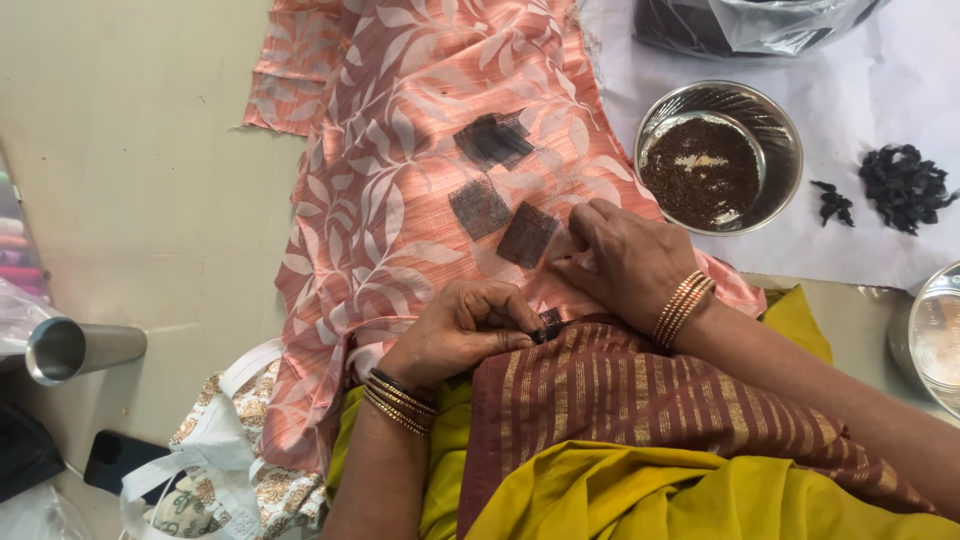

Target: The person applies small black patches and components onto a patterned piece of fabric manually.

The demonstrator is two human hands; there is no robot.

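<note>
Left hand [462, 330] pinches a small dark net piece [549, 327]; right hand [625, 255], fingers curled, presses peach leaf-print cloth [400, 150] at its 9 o'clock; placing it needs flat alignment

A single view is given, taken from a camera worn on the person's head and aimed steeply downward. The scene is seen from close above the lap, so that the left hand [460, 335] and the right hand [625, 262] are placed near the middle of the frame, with the forearms entering from the lower edge. The peach leaf-patterned cloth [400, 180] is spread away from the viewer toward the top. The steel bowl [780, 130] is caught at upper right and the steel tumbler [75, 350] at the left edge. No second view is supplied, so nothing is shared.
</note>
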